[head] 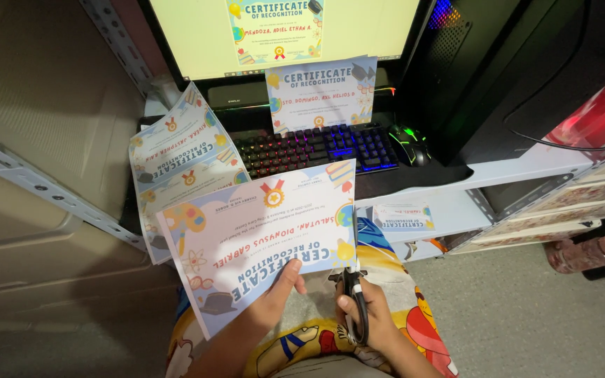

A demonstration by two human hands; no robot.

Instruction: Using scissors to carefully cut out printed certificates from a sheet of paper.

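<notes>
While a printed certificate sheet (257, 241) is held out over the lap, a pair of black-handled scissors (353, 280) bites into its right edge, in the head camera's only view. The blades run up along the sheet's border, close to the coloured artwork at the corner; a slight tilt of the paper could likely send the cut into the print, and the sheet, gripped at its lower edge alone, may sag or buckle ahead of the blades. The left hand (278, 297) is closed narrowly on the sheet, thumb on top and fingers beneath. The right hand (372, 315) is wrapped around the scissor handles, fingers through the loops, and holds them partly closed. A fan of similar certificates (176, 157) lies to the left beside a backlit keyboard (316, 147); another certificate (320, 94) leans against the monitor (197, 42), with a mouse (409, 143) just right of the keys.
</notes>
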